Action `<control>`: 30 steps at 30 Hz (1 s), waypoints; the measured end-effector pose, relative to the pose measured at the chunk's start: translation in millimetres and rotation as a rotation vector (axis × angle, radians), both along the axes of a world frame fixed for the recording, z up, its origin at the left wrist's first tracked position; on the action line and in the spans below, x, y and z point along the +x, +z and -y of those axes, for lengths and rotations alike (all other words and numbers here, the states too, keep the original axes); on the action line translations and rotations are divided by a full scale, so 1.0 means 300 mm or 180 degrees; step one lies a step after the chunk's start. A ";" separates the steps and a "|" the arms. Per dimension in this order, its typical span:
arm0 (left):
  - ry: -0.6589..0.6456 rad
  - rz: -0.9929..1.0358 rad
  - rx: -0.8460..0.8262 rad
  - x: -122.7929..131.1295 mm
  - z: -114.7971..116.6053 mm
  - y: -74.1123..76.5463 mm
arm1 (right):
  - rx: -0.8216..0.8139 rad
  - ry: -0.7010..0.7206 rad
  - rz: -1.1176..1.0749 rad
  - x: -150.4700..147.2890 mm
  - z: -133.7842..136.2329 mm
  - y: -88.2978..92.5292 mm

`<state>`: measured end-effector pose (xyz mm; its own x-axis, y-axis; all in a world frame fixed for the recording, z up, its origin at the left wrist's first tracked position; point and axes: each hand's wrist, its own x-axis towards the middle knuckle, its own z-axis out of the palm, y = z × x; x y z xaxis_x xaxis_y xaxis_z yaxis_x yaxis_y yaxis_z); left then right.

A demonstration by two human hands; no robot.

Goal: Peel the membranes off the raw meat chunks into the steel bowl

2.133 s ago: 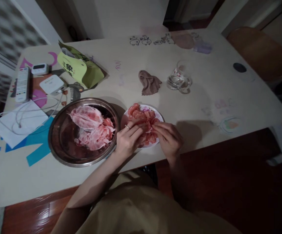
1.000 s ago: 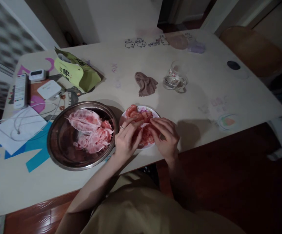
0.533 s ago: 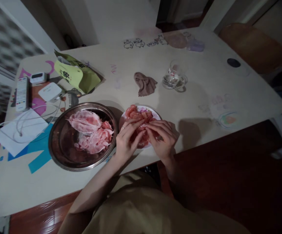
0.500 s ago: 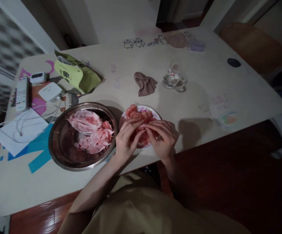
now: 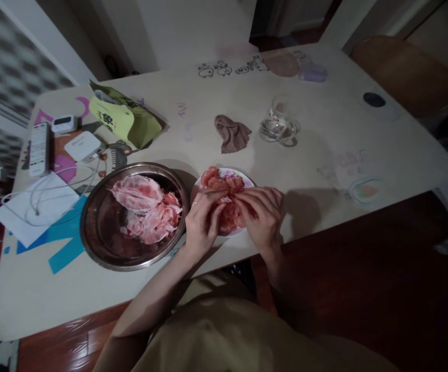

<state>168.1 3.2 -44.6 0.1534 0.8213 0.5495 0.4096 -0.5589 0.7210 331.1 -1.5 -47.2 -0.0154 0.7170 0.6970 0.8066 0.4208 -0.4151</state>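
Note:
My left hand (image 5: 203,219) and my right hand (image 5: 261,214) meet over a flowered white plate (image 5: 249,181). Fingertips of both hands pinch a small piece of pomelo (image 5: 227,199) with pale membrane on it, partly covered by the fingers. Peeled pink pomelo flesh (image 5: 216,180) lies heaped on the plate beneath and behind them. Left of the plate, close to my left hand, stands a wide steel bowl (image 5: 102,248). In it rest a hollow pink-white pomelo rind (image 5: 137,192) and a pile of torn membranes (image 5: 154,223).
Behind the plate are a crumpled brown cloth (image 5: 232,134) and a glass mug (image 5: 278,129) with clear liquid. A green bag (image 5: 125,116), a remote control (image 5: 39,150), a white box (image 5: 83,146) with a cable and white paper (image 5: 34,212) occupy the table's left side.
My fingers have shifted slightly, and the thumbs sit a little farther apart over the plate. A pale bit of membrane shows more between them. The view has moved slightly.

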 end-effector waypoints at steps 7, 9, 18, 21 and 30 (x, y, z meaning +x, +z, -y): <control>-0.0116 -0.0025 0.0258 0.001 -0.004 -0.017 | 0.0524 0.0012 0.0041 -0.031 0.027 0.002; -0.0091 -0.0037 0.0284 -0.001 -0.001 -0.019 | 0.0605 0.0051 0.0154 -0.031 0.036 0.003; -0.0309 0.0087 0.0206 0.001 0.017 -0.014 | 0.0884 -0.0165 0.0405 -0.029 0.052 -0.011; -0.0363 0.0149 0.0226 0.003 0.021 -0.004 | 0.0933 -0.0297 0.0500 -0.028 0.068 -0.027; -0.0324 0.0082 0.0432 0.000 0.019 -0.015 | 0.0991 -0.0292 0.0094 -0.047 0.049 -0.004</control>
